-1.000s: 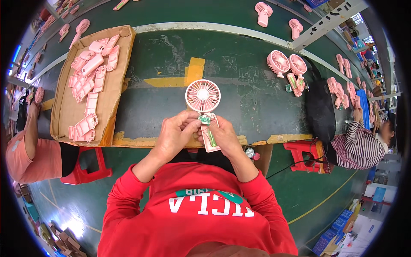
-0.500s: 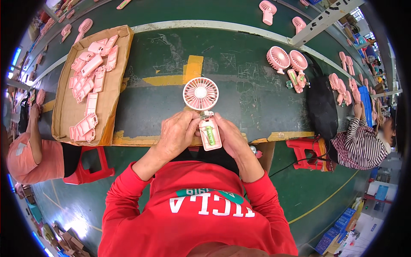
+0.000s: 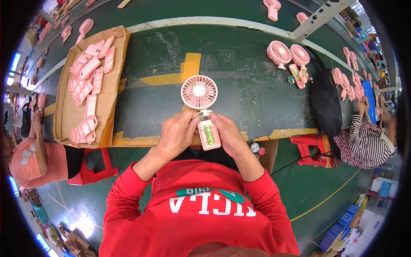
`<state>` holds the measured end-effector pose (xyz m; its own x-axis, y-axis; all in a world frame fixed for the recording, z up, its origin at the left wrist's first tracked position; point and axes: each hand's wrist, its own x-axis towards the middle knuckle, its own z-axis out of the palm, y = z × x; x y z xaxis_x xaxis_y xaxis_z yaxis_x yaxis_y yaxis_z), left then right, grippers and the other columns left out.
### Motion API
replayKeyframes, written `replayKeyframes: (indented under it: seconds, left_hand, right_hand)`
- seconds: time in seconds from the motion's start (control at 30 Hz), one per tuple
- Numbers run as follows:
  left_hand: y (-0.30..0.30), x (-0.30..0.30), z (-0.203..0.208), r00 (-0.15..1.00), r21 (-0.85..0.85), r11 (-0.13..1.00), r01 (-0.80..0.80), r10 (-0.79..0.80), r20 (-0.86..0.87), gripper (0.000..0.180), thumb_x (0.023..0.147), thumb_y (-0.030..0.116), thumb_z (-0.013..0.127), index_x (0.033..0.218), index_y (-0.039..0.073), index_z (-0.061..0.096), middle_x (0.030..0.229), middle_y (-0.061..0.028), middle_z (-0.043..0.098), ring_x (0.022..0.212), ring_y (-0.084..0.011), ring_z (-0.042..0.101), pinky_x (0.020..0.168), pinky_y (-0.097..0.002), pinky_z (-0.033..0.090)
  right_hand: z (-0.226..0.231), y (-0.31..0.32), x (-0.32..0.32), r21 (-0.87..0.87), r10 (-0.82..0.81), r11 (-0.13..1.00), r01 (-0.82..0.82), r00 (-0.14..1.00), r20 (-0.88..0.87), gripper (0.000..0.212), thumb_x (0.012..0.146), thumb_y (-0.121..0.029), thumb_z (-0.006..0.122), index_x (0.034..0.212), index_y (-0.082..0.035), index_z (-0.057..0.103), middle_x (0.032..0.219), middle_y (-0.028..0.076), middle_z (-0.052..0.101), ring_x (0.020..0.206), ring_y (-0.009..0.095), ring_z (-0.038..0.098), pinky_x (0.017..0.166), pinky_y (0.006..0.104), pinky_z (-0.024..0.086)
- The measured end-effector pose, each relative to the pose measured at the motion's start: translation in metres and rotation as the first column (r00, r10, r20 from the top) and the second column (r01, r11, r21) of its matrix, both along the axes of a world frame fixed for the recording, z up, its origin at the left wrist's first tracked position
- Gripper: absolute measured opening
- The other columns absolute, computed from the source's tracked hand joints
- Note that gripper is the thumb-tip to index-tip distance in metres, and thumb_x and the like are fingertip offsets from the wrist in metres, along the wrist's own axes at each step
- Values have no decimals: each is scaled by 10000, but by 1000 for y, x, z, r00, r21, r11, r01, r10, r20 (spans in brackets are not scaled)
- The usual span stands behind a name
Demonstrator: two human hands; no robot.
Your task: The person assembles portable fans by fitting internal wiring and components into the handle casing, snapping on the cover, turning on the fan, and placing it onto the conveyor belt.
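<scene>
A pink handheld fan (image 3: 199, 91) is held upright in front of me at the table's near edge. Its handle is open, and a green battery (image 3: 209, 134) lies in the handle shell (image 3: 211, 145). At the neck, between my fingertips, sits a small circuit board (image 3: 204, 114). My left hand (image 3: 175, 132) pinches the neck from the left, thumb and forefinger together. On the other side, my right hand (image 3: 229, 135) grips the upper handle, its thumb by the board. The fingers behind the fan are hidden.
A cardboard tray (image 3: 112, 92) of pink handle covers (image 3: 90, 67) stands left. Two open fans (image 3: 279, 54) lie at the right, beside a black bag (image 3: 325, 105). A metal rail (image 3: 192, 20) crosses behind the table. Other people sit at both sides; red stools (image 3: 92, 167) stand below.
The whole view has shifted slightly. Both hands keep hold of the fan at its neck, and the right fingers have moved slightly around the board.
</scene>
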<state>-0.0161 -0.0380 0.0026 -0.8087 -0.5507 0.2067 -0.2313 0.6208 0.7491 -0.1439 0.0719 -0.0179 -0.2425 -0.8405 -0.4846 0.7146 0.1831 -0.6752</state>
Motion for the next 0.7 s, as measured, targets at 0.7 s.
replayKeyframes:
  seconds: [0.7]
  left_hand:
    - [4,1,1,984,-274,947,168,-179,-13,392,679,30,664,1063,-2,587,902,-121,578,774,-294,617,623,-380,517]
  right_hand:
    - [-2,9,-1,-99,168,974,-204,944,-285,325,946,-137,498,1229,20,460,1098,56,562,955,89,556,814,241,483]
